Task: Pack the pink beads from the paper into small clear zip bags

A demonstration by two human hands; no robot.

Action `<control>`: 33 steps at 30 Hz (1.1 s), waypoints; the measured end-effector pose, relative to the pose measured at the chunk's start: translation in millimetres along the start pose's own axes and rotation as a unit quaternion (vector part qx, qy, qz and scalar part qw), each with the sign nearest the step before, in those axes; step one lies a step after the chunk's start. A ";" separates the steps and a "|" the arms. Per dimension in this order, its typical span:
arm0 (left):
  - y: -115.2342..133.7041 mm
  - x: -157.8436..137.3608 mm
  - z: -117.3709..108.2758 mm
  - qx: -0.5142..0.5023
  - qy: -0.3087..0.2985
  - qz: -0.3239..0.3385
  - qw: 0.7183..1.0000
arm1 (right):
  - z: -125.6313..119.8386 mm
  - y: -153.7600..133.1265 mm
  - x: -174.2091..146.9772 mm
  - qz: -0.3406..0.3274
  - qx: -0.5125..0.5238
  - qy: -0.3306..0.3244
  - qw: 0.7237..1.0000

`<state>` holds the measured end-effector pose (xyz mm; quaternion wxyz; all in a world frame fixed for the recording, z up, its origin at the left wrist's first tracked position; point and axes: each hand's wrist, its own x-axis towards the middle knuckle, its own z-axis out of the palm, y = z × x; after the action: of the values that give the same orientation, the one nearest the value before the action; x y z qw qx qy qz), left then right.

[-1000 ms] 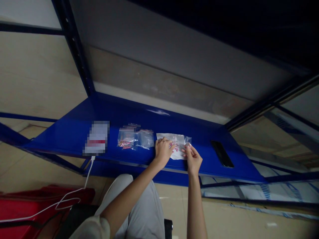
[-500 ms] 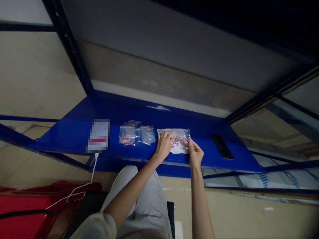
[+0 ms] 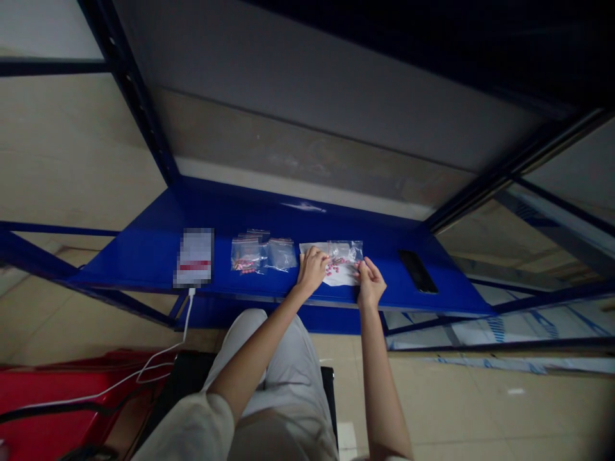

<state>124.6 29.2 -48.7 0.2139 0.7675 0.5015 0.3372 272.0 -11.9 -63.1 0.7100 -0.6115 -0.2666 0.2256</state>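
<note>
A small clear zip bag [image 3: 354,250] lies over a sheet of white paper [image 3: 342,279] on the blue shelf. My right hand [image 3: 370,282] pinches the bag's right lower corner between thumb and fingers. With bent fingers, my left hand [image 3: 312,270] rests on the paper's left side, its fingertips closed at the bag's left edge. Small pink pieces [image 3: 332,269] are scattered on the paper between both hands; some show at or under the bag's lower edge, and I cannot tell whether these are inside it.
Left of the paper lie a flat zip bag [image 3: 281,255] and overlapping zip bags with pink pieces [image 3: 245,255]. A pixelated phone-like item [image 3: 195,257] with a white cable [image 3: 188,320] is farther left. A black phone [image 3: 418,272] lies right on the blue shelf [image 3: 331,221].
The view has shifted slightly. Both hands stay at the bag, which now lies flatter, with more of its clear film showing above the pink pieces.
</note>
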 end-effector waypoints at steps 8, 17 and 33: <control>3.8 -0.5 -1.5 0.009 0.024 -0.007 1.000 | 4.4 -1.3 -2.7 -0.017 0.017 0.065 0.998; 2.9 0.3 -2.7 0.008 0.029 -0.005 1.000 | 1.2 -4.9 -3.5 -0.017 0.022 -0.010 1.000; -2.2 -1.6 -1.3 -0.024 0.028 0.002 0.999 | -0.9 -6.6 -4.2 -0.008 0.053 0.017 0.998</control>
<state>121.9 28.6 -49.8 0.2171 0.7536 0.4976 0.3707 269.4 -16.3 -57.1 0.7479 -0.5743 -0.2468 0.2235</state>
